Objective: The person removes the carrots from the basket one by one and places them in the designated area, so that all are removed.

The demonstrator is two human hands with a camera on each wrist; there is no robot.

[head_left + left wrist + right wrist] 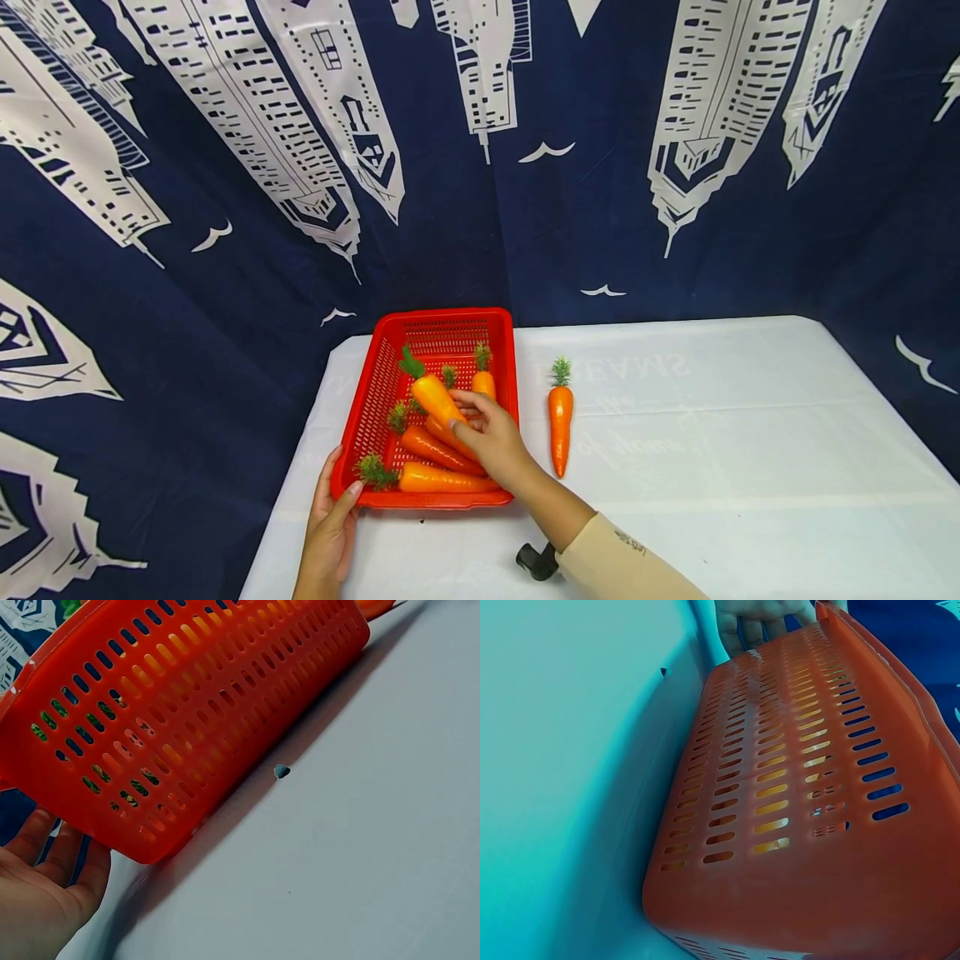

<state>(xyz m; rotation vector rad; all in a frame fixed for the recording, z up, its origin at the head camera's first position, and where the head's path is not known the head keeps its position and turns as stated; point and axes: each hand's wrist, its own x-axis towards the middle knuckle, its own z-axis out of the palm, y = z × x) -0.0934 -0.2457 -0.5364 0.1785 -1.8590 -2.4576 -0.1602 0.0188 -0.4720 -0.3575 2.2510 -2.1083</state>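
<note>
A red plastic basket (pixel 431 500) with slotted walls holds several carrots, orange to yellow-orange, with green tops. At its near left corner my left hand (pixel 333 525) grips the rim, thumb on top and fingers outside; the left wrist view shows these fingers (pixel 64 851) against the corner. Over the basket, my right hand (pixel 491 437) holds a yellow-orange carrot (pixel 437 400) by its lower part, green top pointing away and left. Beneath it lie a darker orange carrot (pixel 438 450) and a yellow-orange carrot (pixel 442 477). In the right wrist view the basket wall (pixel 795 877) fills much of the picture, and my right hand is out of sight.
One orange carrot (pixel 560 425) lies on the white tablecloth (pixel 712 450) right of the basket. A black object (pixel 536 562) sits by my right sleeve (pixel 622 558). A small dark speck (pixel 281 772) lies near the basket. Behind hangs a navy cloth (pixel 465 242) printed with white buildings.
</note>
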